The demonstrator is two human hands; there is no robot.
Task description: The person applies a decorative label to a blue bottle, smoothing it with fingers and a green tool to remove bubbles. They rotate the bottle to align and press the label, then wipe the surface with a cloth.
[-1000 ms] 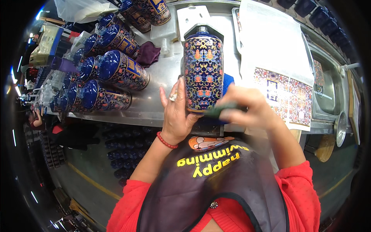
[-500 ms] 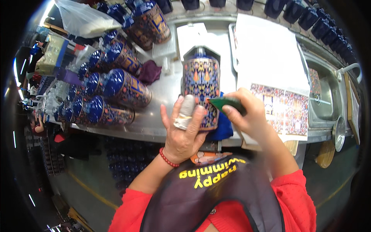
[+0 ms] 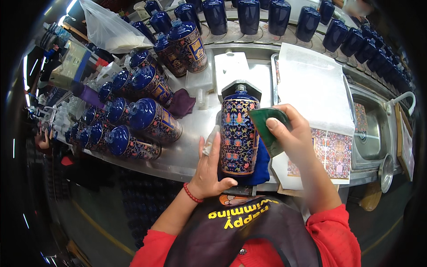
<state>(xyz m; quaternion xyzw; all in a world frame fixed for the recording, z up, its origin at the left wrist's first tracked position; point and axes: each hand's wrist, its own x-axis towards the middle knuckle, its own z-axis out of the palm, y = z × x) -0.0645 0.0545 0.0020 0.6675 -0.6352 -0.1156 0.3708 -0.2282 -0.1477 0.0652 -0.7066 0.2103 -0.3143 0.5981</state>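
Observation:
A dark blue bottle (image 3: 239, 138) wrapped in a flowered, multicoloured pattern lies in front of me, its neck pointing away toward a white holder (image 3: 231, 71). Along its left side rests my left hand (image 3: 207, 167), open, fingers stretched out and thumb apart near the bottle's base. A greyish-white wrap (image 3: 208, 146) covers one finger. My right hand (image 3: 291, 133) grips a flat green scraper (image 3: 263, 127), whose edge is at the bottle's upper right side; whether it touches I cannot tell. A blue cloth (image 3: 262, 168) lies beside the bottle's near right end.
Several patterned bottles (image 3: 155, 119) stand at left, near a purple cloth (image 3: 181, 103). Plain blue bottles (image 3: 248, 18) line a conveyor at the back. Right of me are white paper (image 3: 309, 84), printed pattern sheets (image 3: 329, 155) and a metal sink (image 3: 371, 129).
My left hand has slid from the bottle's top face to its left side. The scraper has swung to the right edge and now shows its broad face. The whole view has shifted lower.

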